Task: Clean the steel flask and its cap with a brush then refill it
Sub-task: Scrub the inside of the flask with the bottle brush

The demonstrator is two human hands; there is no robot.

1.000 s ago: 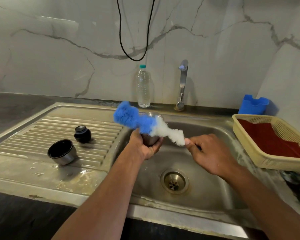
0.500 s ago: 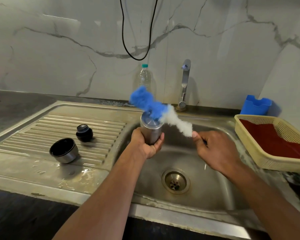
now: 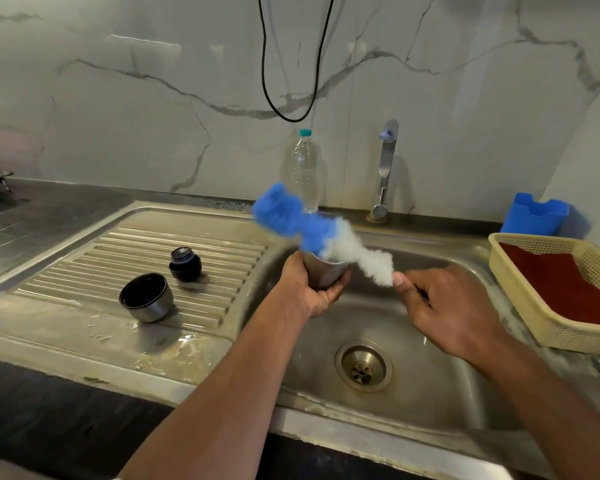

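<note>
Left hand (image 3: 312,289) stays clamped on our cylindrical steel flask (image 3: 324,273) over the sink (image 3: 430,393), right hand (image 3: 444,306) gripping the fluffy blue-and-white brush (image 3: 312,230), now swung lower across its rim, so we're mid-scrub.

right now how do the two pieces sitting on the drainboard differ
The steel cup cap is larger, silver outside and mouth-up, showing a dark hollow. The black stopper is smaller, rounded, dark all over and closed on top. The cup cap sits nearer the front edge. Both stand upright on the ribbed drainboard, untouched.
</note>
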